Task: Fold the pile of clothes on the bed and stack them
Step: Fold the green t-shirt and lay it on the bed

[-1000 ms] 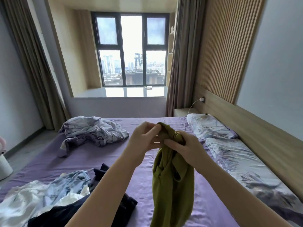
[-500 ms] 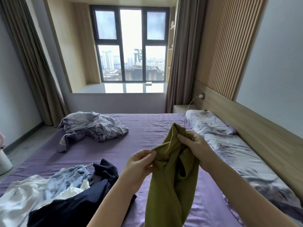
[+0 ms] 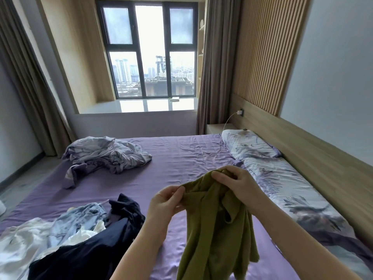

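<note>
Together, our left hand [image 3: 165,205] and right hand [image 3: 237,185] pinch the top edge of an olive-green knit garment [image 3: 214,235], which hangs above the purple-sheeted bed [image 3: 177,158]. Beside our left arm lies a rumpled pile of dark, denim and white clothes [image 3: 66,237].

olive garment [image 3: 214,229] and clothes pile [image 3: 60,245] run off-frame
</note>
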Available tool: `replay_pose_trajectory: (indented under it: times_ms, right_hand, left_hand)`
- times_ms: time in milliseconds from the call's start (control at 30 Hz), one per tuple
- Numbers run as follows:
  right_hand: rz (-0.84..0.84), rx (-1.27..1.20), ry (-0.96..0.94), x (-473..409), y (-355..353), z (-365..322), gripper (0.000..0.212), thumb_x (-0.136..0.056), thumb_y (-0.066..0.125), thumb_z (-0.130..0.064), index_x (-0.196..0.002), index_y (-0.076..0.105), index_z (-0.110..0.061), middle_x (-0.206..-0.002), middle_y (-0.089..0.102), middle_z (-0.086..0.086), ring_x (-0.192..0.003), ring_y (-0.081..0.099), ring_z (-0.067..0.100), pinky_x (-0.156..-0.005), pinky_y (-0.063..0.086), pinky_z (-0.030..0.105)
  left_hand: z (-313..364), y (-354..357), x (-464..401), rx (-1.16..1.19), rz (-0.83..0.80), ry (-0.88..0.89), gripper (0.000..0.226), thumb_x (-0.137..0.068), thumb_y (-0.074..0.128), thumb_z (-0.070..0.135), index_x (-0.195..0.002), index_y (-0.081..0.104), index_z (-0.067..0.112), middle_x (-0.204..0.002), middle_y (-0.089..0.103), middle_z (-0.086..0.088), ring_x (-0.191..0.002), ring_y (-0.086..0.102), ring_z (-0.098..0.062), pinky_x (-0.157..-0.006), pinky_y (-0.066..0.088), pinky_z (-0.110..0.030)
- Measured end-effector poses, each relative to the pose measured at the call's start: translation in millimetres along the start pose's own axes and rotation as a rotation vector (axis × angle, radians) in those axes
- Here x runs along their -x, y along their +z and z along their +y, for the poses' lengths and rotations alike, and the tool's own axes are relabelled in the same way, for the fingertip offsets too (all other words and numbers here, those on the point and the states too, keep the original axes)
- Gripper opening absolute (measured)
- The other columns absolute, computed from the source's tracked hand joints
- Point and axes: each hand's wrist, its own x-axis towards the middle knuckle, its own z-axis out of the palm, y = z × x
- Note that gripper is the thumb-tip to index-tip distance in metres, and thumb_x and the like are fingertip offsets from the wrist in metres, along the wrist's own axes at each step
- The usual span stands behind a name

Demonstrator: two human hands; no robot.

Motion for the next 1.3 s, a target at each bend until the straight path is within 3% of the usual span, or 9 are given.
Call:
replay_pose_trajectory:
  times_ms: [200,333,567,733,867,933,1100,1200,1300]
  right_hand:
    - [-0.057,-0.256,0.074,7,12,-7,0.025,-0.068,0.074,-0.038,-0.078,0.075,-0.016,-0.081,0.071,0.007,-0.076,0.066,0.016,-0.071,0.055,0.028]
    - [-0.091,-0.185,-0.006,8,17,-9,0.016,-0.074,0.074,-0.033,-0.078,0.074,-0.017,-0.077,0.069,-0.003,-0.074,0.064,0.007,-0.066,0.051,0.018]
    - [-0.117,0.141,-0.009,10,-2,4,0.010,-0.078,0.076,-0.029,-0.086,0.073,-0.024,-0.080,0.068,-0.010,-0.076,0.063,0.000,-0.071,0.049,0.014]
    - [-0.104,0.376,-0.082,14,-8,-4,0.025,-0.075,0.066,-0.057,-0.098,0.055,-0.058,-0.081,0.068,-0.010,-0.076,0.063,-0.002,-0.072,0.050,0.014]
    - [-0.093,0.356,-0.192,16,-1,-15,0.013,-0.076,0.069,-0.053,-0.088,0.064,-0.052,-0.078,0.067,-0.011,-0.071,0.061,0.000,-0.067,0.045,0.008]
    - [-0.101,0.294,-0.182,16,1,-18,0.003,-0.083,0.070,-0.036,-0.082,0.070,-0.040,-0.078,0.068,-0.016,-0.073,0.061,-0.002,-0.068,0.045,0.008]
    - [-0.079,-0.518,0.217,16,-5,-25,0.012,-0.070,0.074,-0.024,-0.074,0.076,-0.013,-0.081,0.072,0.010,-0.072,0.069,0.017,-0.064,0.056,0.024]
    - [-0.128,-0.539,0.231,16,3,-24,0.018,-0.068,0.075,-0.024,-0.079,0.076,-0.010,-0.084,0.072,0.013,-0.074,0.069,0.020,-0.065,0.057,0.026]
    - [-0.190,-0.528,0.191,14,9,-24,0.017,-0.072,0.073,-0.024,-0.081,0.075,-0.009,-0.085,0.072,0.013,-0.075,0.069,0.020,-0.065,0.056,0.026]
  left_hand:
    - [7,0,6,-0.550,0.029,0.389,0.018,-0.079,0.076,0.015,-0.083,0.072,0.031,-0.086,0.067,0.009,-0.079,0.061,-0.002,-0.068,0.045,-0.012]
    - [21,15,1,-0.687,-0.090,0.345,0.021,-0.077,0.078,0.020,-0.067,0.068,0.036,-0.071,0.067,0.011,-0.065,0.057,-0.003,-0.060,0.041,-0.014]
    - [60,16,-15,-0.571,-0.056,0.170,0.013,-0.096,0.056,0.014,-0.083,0.055,0.011,-0.081,0.061,-0.010,-0.073,0.061,-0.021,-0.074,0.057,-0.042]
    - [75,22,-12,0.015,-0.091,-0.094,0.023,-0.100,0.045,0.015,-0.091,0.056,-0.003,-0.074,0.069,-0.015,-0.064,0.067,-0.024,-0.061,0.060,-0.035]
    - [69,31,-9,0.139,-0.121,-0.166,0.029,-0.100,0.044,0.015,-0.089,0.061,-0.005,-0.076,0.069,-0.017,-0.065,0.067,-0.025,-0.059,0.058,-0.034]
    - [63,30,-9,-0.002,-0.074,-0.113,0.022,-0.099,0.047,0.018,-0.093,0.059,0.000,-0.079,0.064,-0.014,-0.068,0.061,-0.023,-0.061,0.055,-0.033]
    - [50,6,-3,-0.624,-0.147,0.347,0.007,-0.088,0.067,0.015,-0.081,0.064,0.015,-0.077,0.062,0.007,-0.072,0.056,-0.010,-0.067,0.046,-0.022]
    - [51,5,1,-0.799,-0.162,0.606,0.008,-0.077,0.074,0.037,-0.077,0.071,0.030,-0.091,0.058,0.007,-0.090,0.053,-0.006,-0.073,0.038,-0.010]
    - [53,14,0,-0.893,-0.264,0.529,0.014,-0.072,0.076,0.046,-0.081,0.071,0.036,-0.091,0.060,0.011,-0.090,0.054,-0.003,-0.074,0.036,-0.011]
